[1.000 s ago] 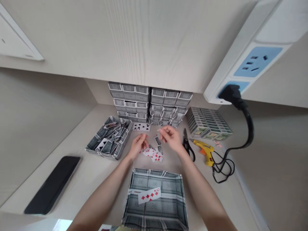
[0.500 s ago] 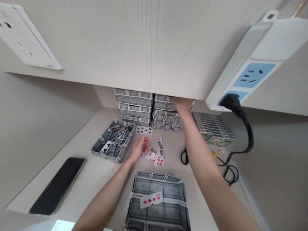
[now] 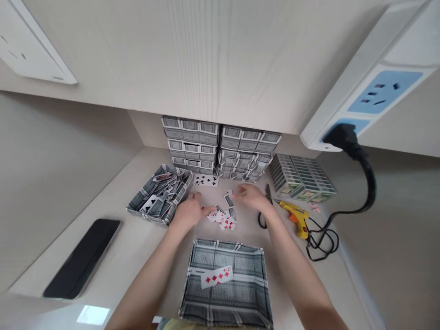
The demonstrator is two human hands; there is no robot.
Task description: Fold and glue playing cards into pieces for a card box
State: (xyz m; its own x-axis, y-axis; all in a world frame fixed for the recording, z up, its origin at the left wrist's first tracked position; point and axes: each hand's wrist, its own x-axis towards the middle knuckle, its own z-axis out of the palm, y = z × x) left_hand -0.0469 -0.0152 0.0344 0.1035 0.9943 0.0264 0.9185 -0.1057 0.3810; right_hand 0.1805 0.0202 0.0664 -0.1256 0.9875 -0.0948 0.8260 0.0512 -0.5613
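Observation:
My left hand [image 3: 190, 210] is open, its fingers apart, beside the right edge of a card-filled tray [image 3: 160, 192]. Just right of it lie scattered red card pieces [image 3: 223, 221] and small grey-backed pieces [image 3: 228, 200]. My right hand [image 3: 250, 196] hovers open at the right side of these pieces, nothing visible in its fingers. Nearer to me stands a tray made of grey playing cards [image 3: 225, 302], with a cut diamond card [image 3: 217, 277] lying inside. Black club cards [image 3: 206, 180] lie flat behind my hands.
Card boxes [image 3: 192, 142] are stacked at the back, with a second stack [image 3: 249, 146] beside them. At the right are packed card decks [image 3: 304, 176], scissors [image 3: 263, 220], a yellow glue gun [image 3: 299, 217] and a black cable. A black phone [image 3: 84, 256] lies left. A power strip [image 3: 374, 96] hangs above.
My right hand has come down from the top of the right box stack to the card pieces. My left hand has shifted slightly left and opened. The glue gun now shows fully.

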